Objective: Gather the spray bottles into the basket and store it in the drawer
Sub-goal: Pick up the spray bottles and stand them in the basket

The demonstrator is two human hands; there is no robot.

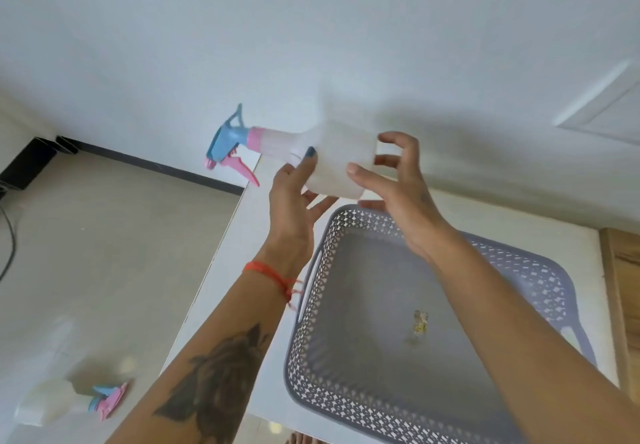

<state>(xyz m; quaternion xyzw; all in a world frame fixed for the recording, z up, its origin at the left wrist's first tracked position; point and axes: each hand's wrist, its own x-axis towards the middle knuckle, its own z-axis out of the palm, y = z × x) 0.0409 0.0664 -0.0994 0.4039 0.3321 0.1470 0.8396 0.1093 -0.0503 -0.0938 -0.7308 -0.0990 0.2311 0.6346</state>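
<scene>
A translucent white spray bottle (332,156) with a pink collar and a blue and pink trigger head lies sideways in the air beyond the far rim of the basket, its head pointing left. My left hand (294,197) grips it from below and the near side. My right hand (394,180) is at its base with the fingers curled and partly apart. A grey perforated basket (540,281) rests on the white table, holding only a small scrap. A second spray bottle (59,402), same colours, lies blurred at the lower left.
The white table (256,208) ends at its left edge, with beige floor (114,253) beyond and below. A white wall rises behind. A wooden surface (623,291) borders the table on the right. A dark cable (10,235) runs along the far left.
</scene>
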